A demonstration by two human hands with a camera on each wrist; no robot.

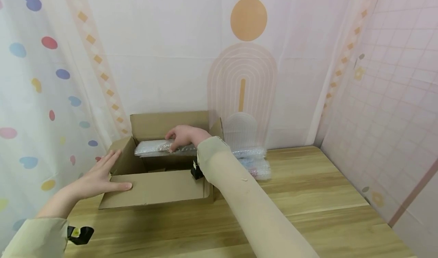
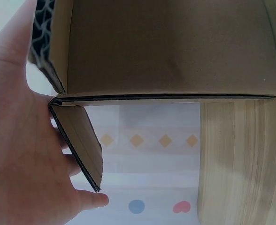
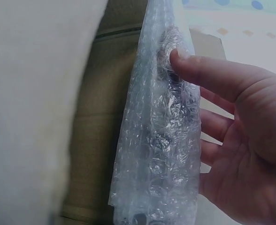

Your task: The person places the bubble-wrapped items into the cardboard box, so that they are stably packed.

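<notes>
While the cardboard box stands open on the wooden table with its flaps spread, the sound way to handle this step, as I judge it, is to keep the box from sliding and to lower the bubble-wrapped packet level, so that it does not catch on the rim. The left hand lies flat with straight fingers against the near left corner, the palm on the side flap and the fingertips on the front flap, gripping nothing; the left wrist view shows the palm pressed against the flap edge. The right hand reaches over the box from the right and holds the packet at its right-hand part, fingers curled over the top; the right wrist view shows the thumb pressing the wrap from one side and the fingers behind it. The packet hangs across the far side of the opening, near the back wall, most of its length running left of the grip. Two more wrapped bundles lie on the table just right of the box.
</notes>
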